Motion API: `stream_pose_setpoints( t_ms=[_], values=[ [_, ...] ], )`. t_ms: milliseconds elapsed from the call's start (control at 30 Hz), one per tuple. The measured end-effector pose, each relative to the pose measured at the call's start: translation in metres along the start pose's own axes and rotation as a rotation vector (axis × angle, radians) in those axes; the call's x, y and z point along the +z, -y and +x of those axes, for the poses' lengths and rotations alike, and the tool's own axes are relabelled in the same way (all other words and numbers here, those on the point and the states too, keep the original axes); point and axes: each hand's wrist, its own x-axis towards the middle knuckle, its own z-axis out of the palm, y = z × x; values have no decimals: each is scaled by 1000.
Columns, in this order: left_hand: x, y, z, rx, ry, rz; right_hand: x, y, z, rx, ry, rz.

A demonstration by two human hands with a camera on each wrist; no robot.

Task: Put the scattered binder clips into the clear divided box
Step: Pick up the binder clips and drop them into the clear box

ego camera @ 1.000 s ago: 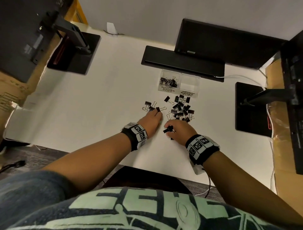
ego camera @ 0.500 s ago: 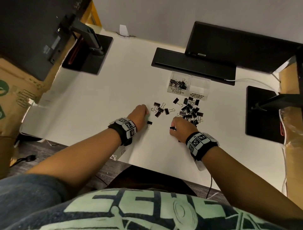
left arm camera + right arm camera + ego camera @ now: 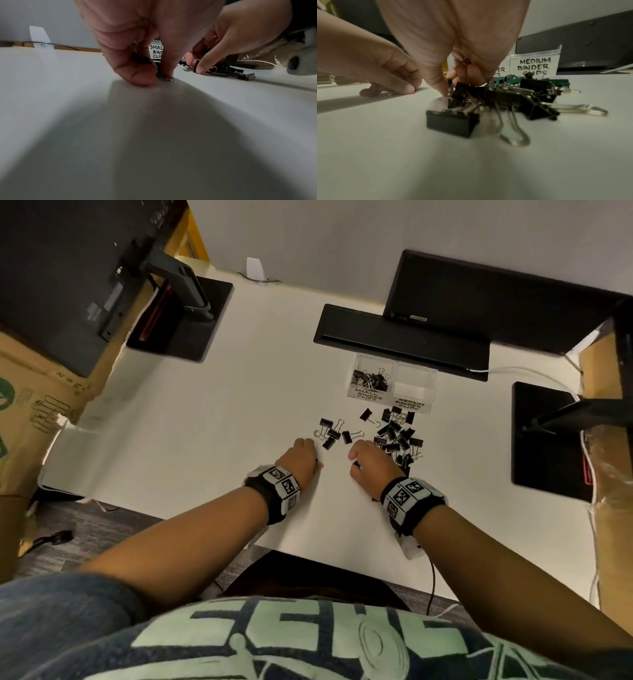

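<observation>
Several black binder clips lie in a pile (image 3: 399,436) on the white desk (image 3: 205,422), and a smaller group (image 3: 330,433) lies left of it. Behind them stands the clear divided box (image 3: 394,364). Its left compartment, labelled small (image 3: 368,397), holds several clips. The compartment labelled medium (image 3: 534,66) shows none. My left hand (image 3: 161,78) pinches a small clip (image 3: 169,79) against the desk, with more dark clips (image 3: 140,60) tucked under its curled fingers. My right hand (image 3: 452,93) pinches a clip (image 3: 462,89) at the pile's near edge, and wire handles (image 3: 458,58) show in its palm.
A black monitor base (image 3: 178,320) stands at the far left and another (image 3: 548,440) at the right. A long black bar (image 3: 400,344) runs just behind the box, with a white cable (image 3: 513,369) beside it. Cardboard boxes (image 3: 27,405) flank the desk.
My left hand has drawn back from the small group of clips toward the near edge and now pinches a clip on the desk. The right hand stays at the pile's near edge.
</observation>
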Motion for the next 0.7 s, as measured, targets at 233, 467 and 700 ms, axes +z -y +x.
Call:
stream_pose_setpoints(
  t_ms=[233,467,700],
  values=[
    [0,-8,6,119,-54,66,-23,4,12,24,-60,93],
    [-10,-11,9,179,24,170,-100,9,66,145,-240,314],
    [-20,-13,13,237,38,81,-127,15,108,169,-220,77]
  ],
)
